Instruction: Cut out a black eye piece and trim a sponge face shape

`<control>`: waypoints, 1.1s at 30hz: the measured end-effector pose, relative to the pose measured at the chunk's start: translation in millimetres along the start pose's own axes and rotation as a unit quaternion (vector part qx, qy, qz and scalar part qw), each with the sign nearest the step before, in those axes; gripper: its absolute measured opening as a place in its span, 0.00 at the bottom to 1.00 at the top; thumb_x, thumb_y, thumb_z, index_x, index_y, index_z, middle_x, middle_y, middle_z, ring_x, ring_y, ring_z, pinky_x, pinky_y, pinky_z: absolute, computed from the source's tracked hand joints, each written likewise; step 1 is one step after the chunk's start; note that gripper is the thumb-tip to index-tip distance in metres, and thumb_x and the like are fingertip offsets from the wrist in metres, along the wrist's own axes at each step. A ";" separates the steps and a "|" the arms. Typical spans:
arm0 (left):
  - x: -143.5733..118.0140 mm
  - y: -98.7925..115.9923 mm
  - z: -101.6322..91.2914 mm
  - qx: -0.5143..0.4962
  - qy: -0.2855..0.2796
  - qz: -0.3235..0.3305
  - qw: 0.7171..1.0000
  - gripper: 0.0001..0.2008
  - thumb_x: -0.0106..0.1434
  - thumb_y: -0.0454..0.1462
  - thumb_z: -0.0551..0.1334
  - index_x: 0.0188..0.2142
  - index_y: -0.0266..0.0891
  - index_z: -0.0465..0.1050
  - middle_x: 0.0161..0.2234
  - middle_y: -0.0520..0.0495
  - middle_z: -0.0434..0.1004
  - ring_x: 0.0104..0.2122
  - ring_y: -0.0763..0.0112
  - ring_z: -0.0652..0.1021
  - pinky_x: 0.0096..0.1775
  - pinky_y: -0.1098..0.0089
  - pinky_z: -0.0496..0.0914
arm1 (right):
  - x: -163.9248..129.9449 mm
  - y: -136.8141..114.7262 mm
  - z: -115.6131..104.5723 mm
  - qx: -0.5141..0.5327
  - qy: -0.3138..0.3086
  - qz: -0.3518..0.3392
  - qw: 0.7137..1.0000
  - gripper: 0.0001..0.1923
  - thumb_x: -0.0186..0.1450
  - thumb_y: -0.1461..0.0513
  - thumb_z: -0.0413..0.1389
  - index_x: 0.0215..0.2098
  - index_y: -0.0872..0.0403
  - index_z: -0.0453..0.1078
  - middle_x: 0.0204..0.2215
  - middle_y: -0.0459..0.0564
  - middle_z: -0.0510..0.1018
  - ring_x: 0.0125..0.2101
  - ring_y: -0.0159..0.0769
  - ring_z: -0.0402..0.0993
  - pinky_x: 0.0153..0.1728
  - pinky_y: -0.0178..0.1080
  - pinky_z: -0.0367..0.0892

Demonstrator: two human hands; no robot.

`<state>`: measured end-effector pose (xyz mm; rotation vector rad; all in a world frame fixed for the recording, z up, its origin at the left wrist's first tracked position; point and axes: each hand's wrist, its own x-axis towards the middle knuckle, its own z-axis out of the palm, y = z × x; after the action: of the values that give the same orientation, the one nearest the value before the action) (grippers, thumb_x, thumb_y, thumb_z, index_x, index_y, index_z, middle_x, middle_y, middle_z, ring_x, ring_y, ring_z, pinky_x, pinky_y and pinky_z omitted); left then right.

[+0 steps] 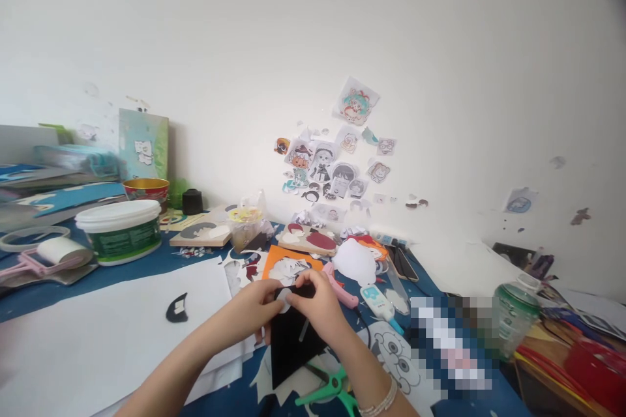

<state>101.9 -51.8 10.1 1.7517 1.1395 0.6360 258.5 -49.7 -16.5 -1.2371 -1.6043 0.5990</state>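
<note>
Head view: green scissors lie below your fingers, parked on the bench. Your left hand and right hand both pinch the black sheet, raised off the bench, steadying its top edge; beyond them sits an orange card.

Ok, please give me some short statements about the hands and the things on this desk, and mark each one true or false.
1. Both hands, left hand and right hand, hold the black sheet. True.
2. The green scissors are in the right hand. False: they lie on the desk, below the hands.
3. The white bucket stands at the left side of the desk. True.
4. The wall is bare. False: many stickers are on it.
5. A bracelet is on the right wrist. True.
</note>
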 end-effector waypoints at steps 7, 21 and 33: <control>7.6 -8.6 0.9 0.068 0.061 0.024 0.996 0.09 0.52 0.43 0.53 0.21 0.41 0.59 0.16 0.56 0.64 0.13 0.66 0.74 0.15 0.73 0.60 | 2.7 4.8 -2.1 0.019 -0.016 -0.026 0.999 0.07 0.51 0.66 0.56 0.29 0.52 0.66 0.31 0.46 0.70 0.37 0.37 0.67 0.41 0.40 0.63; 16.0 -21.3 -6.8 0.068 0.050 -0.061 0.995 0.07 0.48 0.40 0.55 0.21 0.40 0.59 0.14 0.56 0.63 0.11 0.70 0.70 0.14 0.74 0.58 | -5.8 -3.9 -65.2 -0.166 -0.174 -0.030 0.970 0.03 0.49 0.63 0.57 0.18 0.51 0.69 0.16 0.42 0.71 0.16 0.31 0.65 0.17 0.31 0.56; 7.3 -16.3 -18.4 -0.035 -0.027 -0.048 0.998 0.13 0.51 0.45 0.57 0.30 0.38 0.66 0.21 0.55 0.66 0.11 0.81 0.62 0.15 0.77 0.52 | -88.2 -13.0 -89.6 -0.485 -0.310 -0.009 0.818 0.12 0.53 0.67 0.55 0.37 0.52 0.70 0.35 0.52 0.73 0.34 0.41 0.69 0.27 0.34 0.60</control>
<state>83.6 -35.1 3.2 1.6359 1.1432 0.5614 333.3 -150.9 -5.6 -1.8586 -2.6475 0.1120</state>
